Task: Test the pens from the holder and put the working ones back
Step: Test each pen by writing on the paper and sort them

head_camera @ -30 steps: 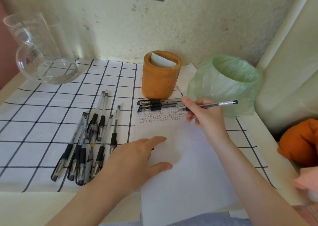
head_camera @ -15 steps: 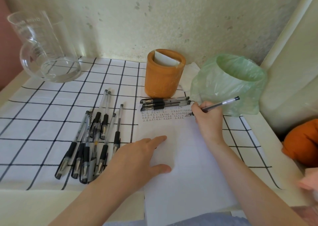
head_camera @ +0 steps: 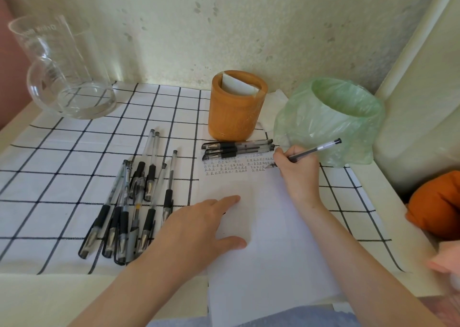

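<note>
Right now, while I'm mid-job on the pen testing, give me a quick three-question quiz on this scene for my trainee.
1. True or false: the right hand grips a clear-barrelled black pen over the white paper sheet.
2. What sits inside the orange-brown cylindrical holder? A) several pens B) a folded white slip C) a pair of scissors
3. Which hand rests flat on the sheet?
Key: 1 true; 2 B; 3 the left hand.
</note>
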